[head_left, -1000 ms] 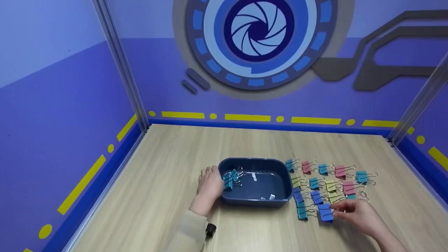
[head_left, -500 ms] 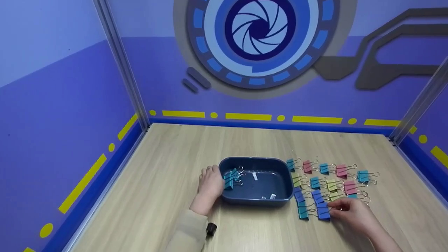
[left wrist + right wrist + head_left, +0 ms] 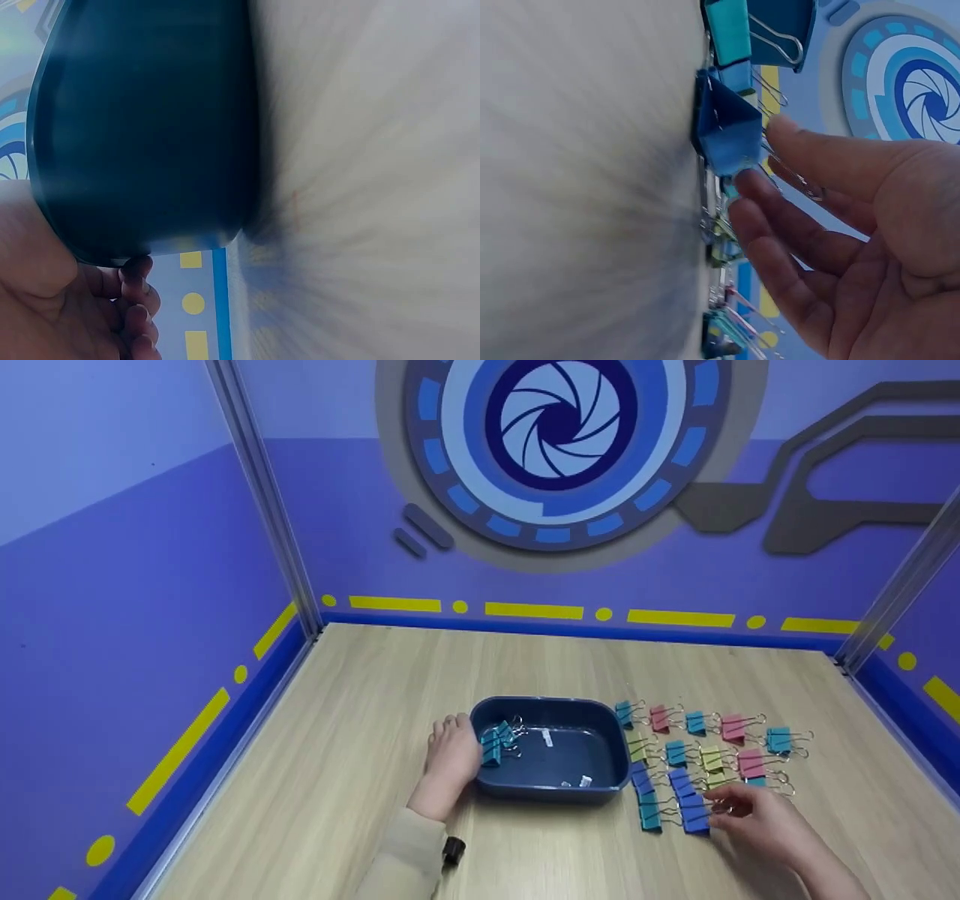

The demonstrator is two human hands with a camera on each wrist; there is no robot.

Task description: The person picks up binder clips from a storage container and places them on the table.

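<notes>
My left hand [image 3: 452, 754] grips the left end of a dark blue plastic box [image 3: 551, 793]. In the left wrist view, its curled fingers [image 3: 139, 289] meet the box's rim. Inside the box lie teal binder clips [image 3: 492, 748], bunched at the left. My right hand [image 3: 757, 819] is at the front of a group of binder clips, beside a blue binder clip [image 3: 694, 814]. Thumb and fingers stand apart around its wire handles in the right wrist view, where the clip's body [image 3: 731, 139] shows against the table. Behind it is another blue clip [image 3: 681, 782].
Rows of teal, pink, yellow and blue clips spread right of the box, among them a pink clip [image 3: 751, 763] and a teal clip [image 3: 778, 739]. Small white paper bits [image 3: 547, 737] lie in the box. Printed blue panels [image 3: 465, 577] wall the wooden table [image 3: 360, 690].
My right hand has brought the blue clip slightly left, in line with the blue clip behind it, and its fingers have loosened. The left hand has stayed at the box.
</notes>
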